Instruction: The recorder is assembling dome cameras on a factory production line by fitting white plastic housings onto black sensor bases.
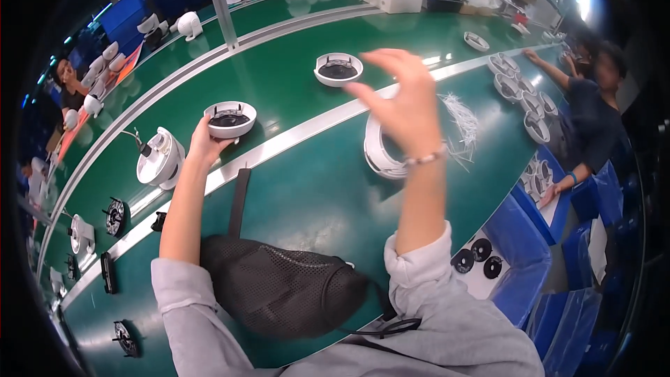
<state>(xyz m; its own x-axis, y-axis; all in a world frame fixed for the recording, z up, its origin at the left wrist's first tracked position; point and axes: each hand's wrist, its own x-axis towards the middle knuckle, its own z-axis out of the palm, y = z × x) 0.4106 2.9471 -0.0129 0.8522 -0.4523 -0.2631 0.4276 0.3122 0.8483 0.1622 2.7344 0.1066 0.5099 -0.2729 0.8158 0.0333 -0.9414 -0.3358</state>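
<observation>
My left hand (203,142) is closed on a round white plastic housing (239,130) with a black inner part and small upright posts, held at the edge of the green conveyor belt. A similar white housing (339,82) sits on the belt, further right. Beside it is my right hand (410,94), its thumb and fingers spread apart with nothing between them. Below this hand, partly covered by it, lies a stack of white rings (377,148) on the worktable, next to a bundle of thin white strips (459,122).
A black mesh bag (279,286) lies before me, near a dark strap (239,202). White camera-like units (160,158) and black round parts (116,216) stand at left. On the right, a co-worker (593,112) reaches over white rings (520,87); blue bins (520,237) stand below.
</observation>
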